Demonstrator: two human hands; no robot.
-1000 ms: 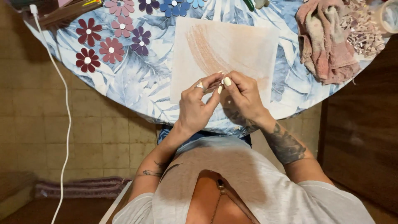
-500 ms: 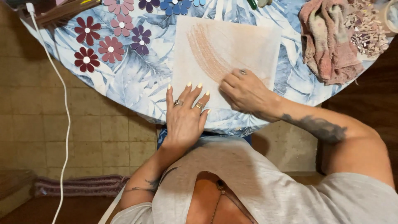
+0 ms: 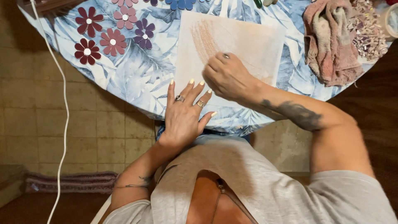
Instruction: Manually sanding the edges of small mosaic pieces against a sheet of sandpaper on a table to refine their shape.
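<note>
We saw the round table in its blue leaf-print cloth [image 3: 137,70], and on it the pale square sheet smeared with orange-brown strokes [image 3: 253,41]. Our left hand [image 3: 186,114] lay flat, fingers spread, pinning its near edge; our right hand [image 3: 226,76] pressed down, fingers curled.

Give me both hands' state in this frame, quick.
Left hand: open, fingers spread, flat on the near edge of the pale sheet.
Right hand: fingers curled, pressed on the sheet; whether it holds anything cannot be told.
</note>
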